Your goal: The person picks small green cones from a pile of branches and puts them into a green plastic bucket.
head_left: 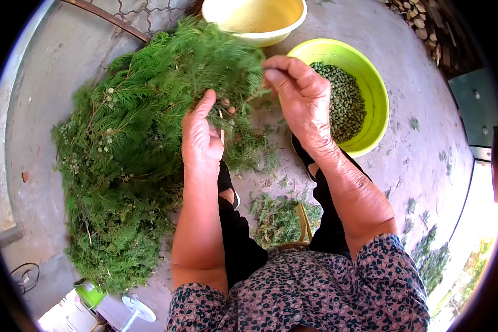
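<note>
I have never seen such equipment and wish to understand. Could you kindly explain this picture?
No machine here: these are a person's two bare hands. A fisheye camera worn on the head looks down, so edges bend. The left hand has a feathery green branch in its grip. The right hand is near the round lime-green plastic basin of small round green pods; I cannot tell whether it holds anything. On the grey floor are a big heap of leafy green branches and, at the top, a round pale-yellow plastic basin.

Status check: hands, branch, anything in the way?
Left hand holding evergreen branch. Right hand pinched, contents unclear. In view, right hand partly hides lime-green basin of green cones.
</note>
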